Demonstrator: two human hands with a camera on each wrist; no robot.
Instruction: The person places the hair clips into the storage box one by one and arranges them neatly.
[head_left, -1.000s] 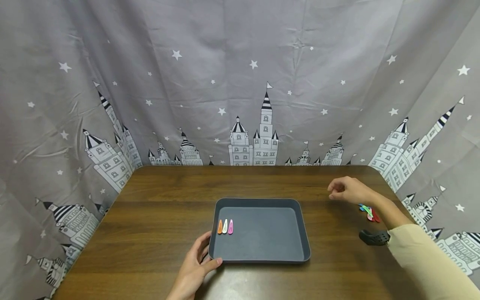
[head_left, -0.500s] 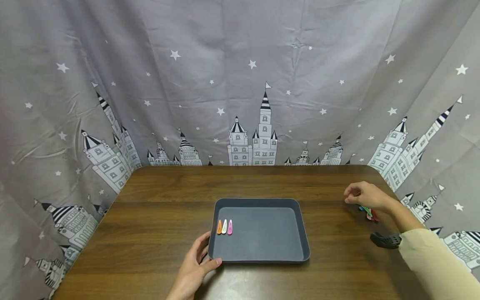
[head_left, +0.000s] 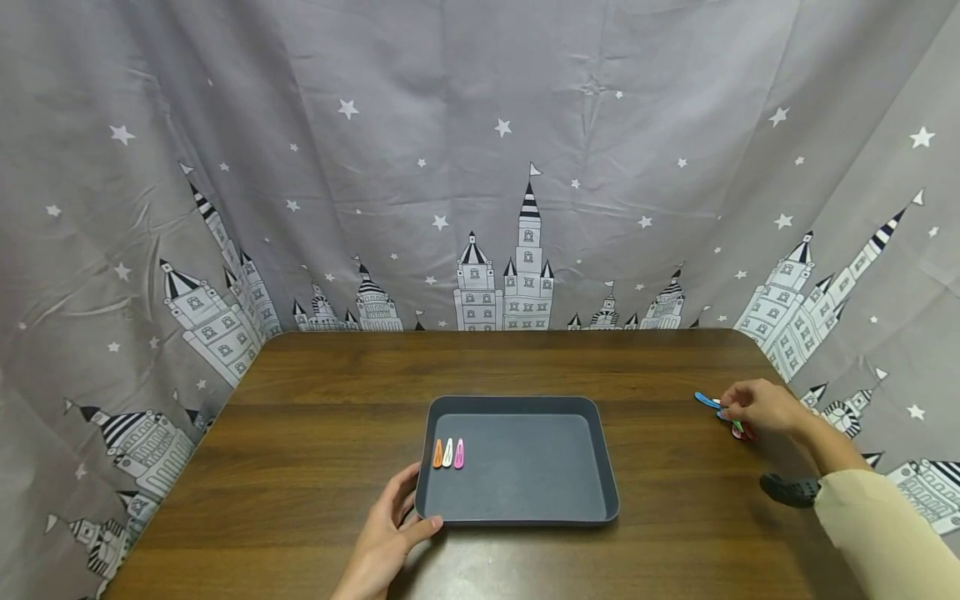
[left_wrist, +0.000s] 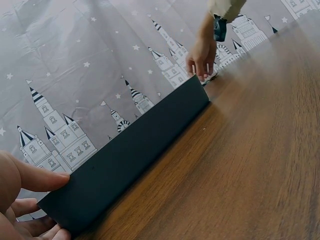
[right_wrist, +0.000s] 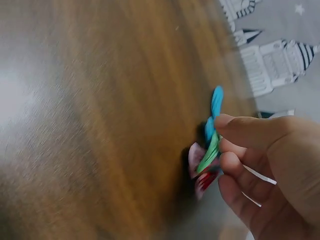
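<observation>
My left hand [head_left: 390,533] holds the near left corner of a dark grey rectangular tray [head_left: 525,523], thumb on its front side and fingers around the left side. Inside the tray, at the left, an orange snap hair clip [head_left: 437,453], a white one [head_left: 447,452] and a pink one [head_left: 459,453] lie in a row. At the table's right side my right hand [head_left: 765,407] pinches a blue snap hair clip [right_wrist: 217,100] between thumb and fingers. Just below its fingertips lies a small pile with a green clip [right_wrist: 209,154] and a red clip [right_wrist: 204,184], partly hidden.
The brown wooden table [head_left: 322,417] carries the tray near its middle. A grey curtain [head_left: 480,167] printed with castles and stars hangs behind and at both sides. A black band [head_left: 790,490] circles the right wrist.
My right hand has moved right and down to the clip pile, and its fingers now pinch a blue hair clip. The left hand stays at the tray's corner.
</observation>
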